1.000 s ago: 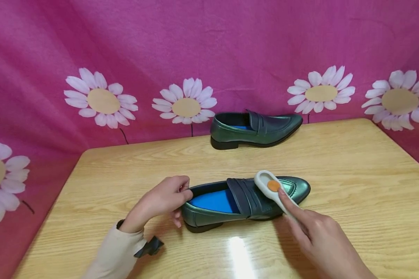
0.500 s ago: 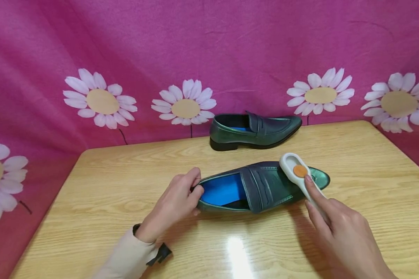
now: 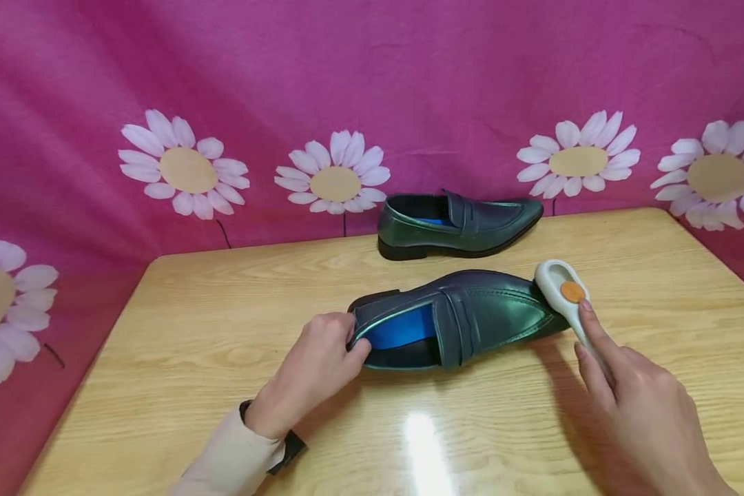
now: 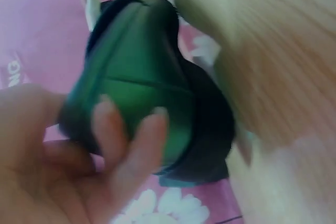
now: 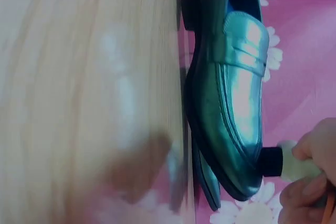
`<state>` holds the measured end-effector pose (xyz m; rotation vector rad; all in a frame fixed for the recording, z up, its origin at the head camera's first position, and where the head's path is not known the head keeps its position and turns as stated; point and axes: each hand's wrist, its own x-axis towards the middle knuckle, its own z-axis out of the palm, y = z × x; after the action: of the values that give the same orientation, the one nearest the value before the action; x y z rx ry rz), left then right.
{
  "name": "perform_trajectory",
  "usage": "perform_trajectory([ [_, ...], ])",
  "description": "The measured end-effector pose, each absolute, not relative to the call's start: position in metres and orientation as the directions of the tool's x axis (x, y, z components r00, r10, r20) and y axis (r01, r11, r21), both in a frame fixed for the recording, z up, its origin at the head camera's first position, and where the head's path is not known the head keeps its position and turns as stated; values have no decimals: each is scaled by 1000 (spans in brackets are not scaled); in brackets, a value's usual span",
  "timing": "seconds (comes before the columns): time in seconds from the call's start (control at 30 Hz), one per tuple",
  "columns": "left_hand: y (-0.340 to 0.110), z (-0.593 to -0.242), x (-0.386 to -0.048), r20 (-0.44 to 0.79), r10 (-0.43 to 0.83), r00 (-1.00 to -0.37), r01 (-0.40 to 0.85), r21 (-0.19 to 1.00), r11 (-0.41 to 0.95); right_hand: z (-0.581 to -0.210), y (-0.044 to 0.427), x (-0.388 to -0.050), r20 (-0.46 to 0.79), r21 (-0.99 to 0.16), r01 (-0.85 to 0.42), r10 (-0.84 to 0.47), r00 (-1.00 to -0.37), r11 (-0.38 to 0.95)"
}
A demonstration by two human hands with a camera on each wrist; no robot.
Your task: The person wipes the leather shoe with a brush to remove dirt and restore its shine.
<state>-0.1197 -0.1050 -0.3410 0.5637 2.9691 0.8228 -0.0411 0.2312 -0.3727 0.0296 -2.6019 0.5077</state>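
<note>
My left hand point(image 3: 319, 358) grips the back of a dark green loafer point(image 3: 502, 310) with a blue insole, thumb inside the opening. The loafer is tipped, its opening towards me and its heel block at the far side. In the left wrist view, fingers point(image 4: 149, 135) press on the green heel point(image 4: 142, 93). My right hand point(image 3: 651, 399) holds a pale-handled shoe brush point(image 3: 554, 282), index finger on its orange spot. Dark bristles point(image 5: 270, 161) touch the loafer's toe in the right wrist view. Whether the loafer rests fully on the table is unclear.
A matching loafer point(image 3: 459, 231) stands upright at the back edge of the wooden table point(image 3: 223, 303), toe to the right. Behind the table hangs a pink cloth point(image 3: 446, 83) printed with white daisies.
The brush has moved right, from the vamp to the toe tip. My left hand has shifted the loafer slightly right and tipped it towards me. The rear loafer stays put.
</note>
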Motion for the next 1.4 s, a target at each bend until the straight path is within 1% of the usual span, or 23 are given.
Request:
perform_trajectory([
  [0.1,-105,-336,-115,-45,330,-943,270,478,836,-376,237,-38,428,-367,-57,114,-896,928],
  [0.13,-105,-335,-113,-72,339,-938,270,462,845,-377,239,-36,395,-377,-33,129,-909,926],
  [0.27,-107,-335,-103,-124,400,-908,326,389,862,-383,247,-27,312,-425,13,159,-937,905],
  [0.33,-107,-337,-100,-137,444,-886,374,357,856,-385,247,-21,317,-455,9,171,-933,891],
  [0.43,-108,-341,-97,-136,489,-861,428,324,844,-391,239,-15,404,-494,-58,169,-899,868],
  [0.53,-107,-343,-95,-109,520,-847,478,272,835,-395,224,-13,510,-479,-168,118,-852,862],
  [0.6,-107,-343,-94,-99,527,-844,494,239,836,-397,214,-12,554,-452,-238,62,-830,860],
  [0.67,-106,-343,-94,-110,527,-843,497,215,840,-397,206,-12,553,-437,-271,19,-833,858],
  [0.77,-105,-344,-93,-141,516,-845,483,213,849,-398,200,-11,517,-440,-282,-16,-856,853],
  [0.87,-103,-344,-93,-177,503,-846,461,231,857,-397,201,-10,457,-447,-225,5,-890,866],
  [1.0,-103,-345,-93,-194,497,-846,447,251,858,-398,208,-13,468,-420,-172,50,-882,891],
  [1.1,-104,-345,-93,-183,502,-845,453,253,855,-398,212,-14,500,-398,-174,54,-864,901],
  [1.2,-104,-345,-94,-177,510,-842,460,260,849,-399,211,-13,518,-377,-218,10,-855,900],
  [1.27,-104,-345,-94,-171,519,-838,469,263,843,-397,209,-11,473,-361,-224,-29,-881,905],
  [1.33,-104,-345,-94,-173,524,-834,473,265,840,-397,207,-9,465,-345,-259,-76,-882,902],
  [1.4,-104,-345,-94,-174,530,-830,480,263,837,-395,207,-7,445,-327,-256,-91,-891,909],
])
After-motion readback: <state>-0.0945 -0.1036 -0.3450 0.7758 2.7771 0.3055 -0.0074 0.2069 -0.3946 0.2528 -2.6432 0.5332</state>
